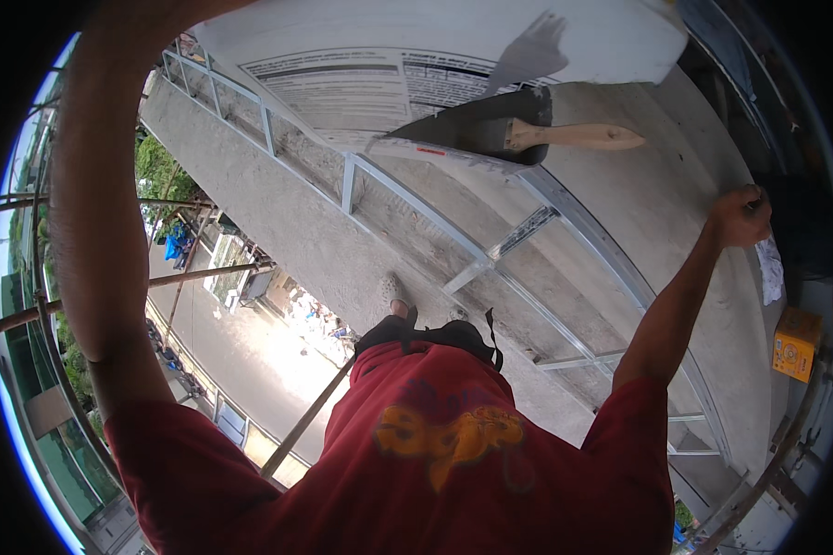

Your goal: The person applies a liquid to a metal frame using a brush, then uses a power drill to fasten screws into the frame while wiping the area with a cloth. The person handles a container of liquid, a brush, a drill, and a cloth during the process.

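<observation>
My left arm reaches up along the left side, and only the edge of my left hand [194, 11] shows at the top; its fingers are out of frame. Nearest to it is a white printed container or sheet [342, 88] across the top. On its lower edge rests a trowel [472, 125] with a dark pointed blade and a wooden handle, touched by neither visible hand. My right hand [740, 218] is closed at the far right, next to the grey wall surface. Whatever is in its fingers is too small to make out. A crumpled white piece [769, 270] shows just below it.
A metal stud frame [416, 199] runs diagonally over a concrete ledge [278, 203]. One foot [398, 301] stands on that ledge. Beyond its edge, a street [222, 342] lies far below. Scaffold poles [204, 274] cross at left. A yellow box [796, 344] sits at right.
</observation>
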`<act>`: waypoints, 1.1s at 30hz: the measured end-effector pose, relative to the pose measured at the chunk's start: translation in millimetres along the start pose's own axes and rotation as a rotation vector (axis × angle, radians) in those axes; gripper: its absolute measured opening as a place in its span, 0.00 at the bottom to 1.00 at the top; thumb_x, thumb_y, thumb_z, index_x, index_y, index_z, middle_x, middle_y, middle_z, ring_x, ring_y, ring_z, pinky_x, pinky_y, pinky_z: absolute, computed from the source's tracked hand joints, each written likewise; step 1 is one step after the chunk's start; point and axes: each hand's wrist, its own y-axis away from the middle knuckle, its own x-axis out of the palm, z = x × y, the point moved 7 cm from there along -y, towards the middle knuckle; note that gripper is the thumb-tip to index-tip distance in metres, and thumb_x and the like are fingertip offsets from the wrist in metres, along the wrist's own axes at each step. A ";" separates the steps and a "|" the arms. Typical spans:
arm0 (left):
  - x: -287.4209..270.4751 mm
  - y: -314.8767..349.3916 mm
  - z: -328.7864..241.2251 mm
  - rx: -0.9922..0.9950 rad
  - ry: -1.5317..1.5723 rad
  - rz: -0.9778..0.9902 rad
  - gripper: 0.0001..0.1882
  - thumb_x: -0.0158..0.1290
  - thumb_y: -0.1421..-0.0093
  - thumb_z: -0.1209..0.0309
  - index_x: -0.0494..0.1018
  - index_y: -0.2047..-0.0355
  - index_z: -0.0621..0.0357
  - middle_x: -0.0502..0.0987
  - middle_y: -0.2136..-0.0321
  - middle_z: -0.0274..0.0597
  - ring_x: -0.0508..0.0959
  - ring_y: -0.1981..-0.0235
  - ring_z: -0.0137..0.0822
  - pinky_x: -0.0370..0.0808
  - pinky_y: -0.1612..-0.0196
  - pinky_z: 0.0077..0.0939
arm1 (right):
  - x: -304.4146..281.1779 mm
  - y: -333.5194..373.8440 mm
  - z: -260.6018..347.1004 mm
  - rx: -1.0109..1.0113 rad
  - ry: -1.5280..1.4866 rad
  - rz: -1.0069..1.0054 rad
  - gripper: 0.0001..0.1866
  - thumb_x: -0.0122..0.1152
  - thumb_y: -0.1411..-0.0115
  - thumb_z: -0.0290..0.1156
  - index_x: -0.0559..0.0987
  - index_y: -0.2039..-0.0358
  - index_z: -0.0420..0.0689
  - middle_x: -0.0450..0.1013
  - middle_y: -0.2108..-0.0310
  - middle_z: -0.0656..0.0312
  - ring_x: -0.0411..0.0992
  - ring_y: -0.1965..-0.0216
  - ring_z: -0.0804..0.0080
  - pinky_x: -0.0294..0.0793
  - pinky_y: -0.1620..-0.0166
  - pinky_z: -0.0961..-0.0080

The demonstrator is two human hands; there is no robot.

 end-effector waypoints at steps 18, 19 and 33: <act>136.3 84.4 72.3 -0.277 -0.170 0.354 0.19 0.54 0.45 0.59 0.78 0.54 0.48 0.80 0.57 0.43 0.78 0.53 0.49 0.76 0.54 0.48 | 1.2 -9.4 -8.9 -0.326 0.246 -0.082 0.17 0.56 0.44 0.54 0.84 0.70 0.57 0.79 0.67 0.62 0.75 0.67 0.55 0.72 0.68 0.57; 141.9 95.4 54.7 -0.233 -0.018 0.366 0.19 0.58 0.47 0.59 0.78 0.55 0.50 0.79 0.57 0.43 0.78 0.53 0.47 0.76 0.55 0.47 | -6.1 -17.0 -15.7 -0.278 0.245 -0.003 0.18 0.54 0.43 0.55 0.83 0.69 0.58 0.78 0.67 0.62 0.74 0.68 0.55 0.72 0.66 0.57; 182.2 274.2 -47.1 -0.817 0.456 0.304 0.17 0.62 0.50 0.69 0.70 0.63 0.62 0.79 0.68 0.52 0.81 0.65 0.51 0.76 0.64 0.39 | -136.2 276.8 145.3 0.607 -1.129 1.603 0.45 0.73 0.51 0.47 0.66 0.39 0.36 0.64 0.74 0.69 0.63 0.73 0.82 0.68 0.67 0.83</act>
